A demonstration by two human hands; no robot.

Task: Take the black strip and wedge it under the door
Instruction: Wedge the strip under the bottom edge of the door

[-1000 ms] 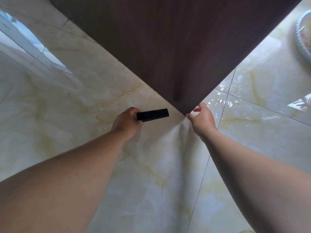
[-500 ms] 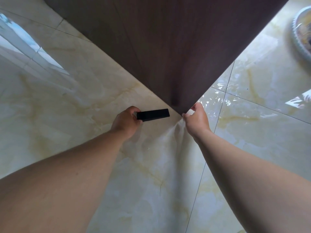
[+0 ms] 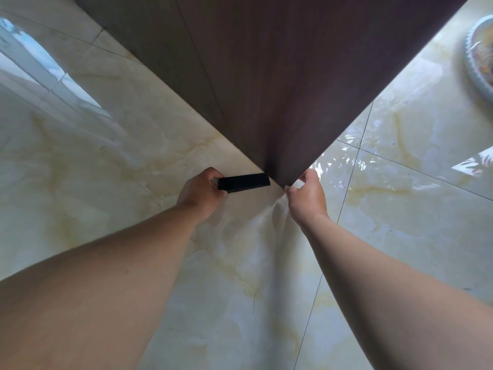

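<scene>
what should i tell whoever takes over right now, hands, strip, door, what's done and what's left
Left hand: shut on one end of the black strip, held low over the tiled floor.
Right hand: gripping the bottom corner of the door.
Strip: its free end points at, and looks to be just touching, the door's bottom edge near the corner.
Done: strip picked up and brought to the door.
Left: push it under the door until it wedges, then let go.
</scene>
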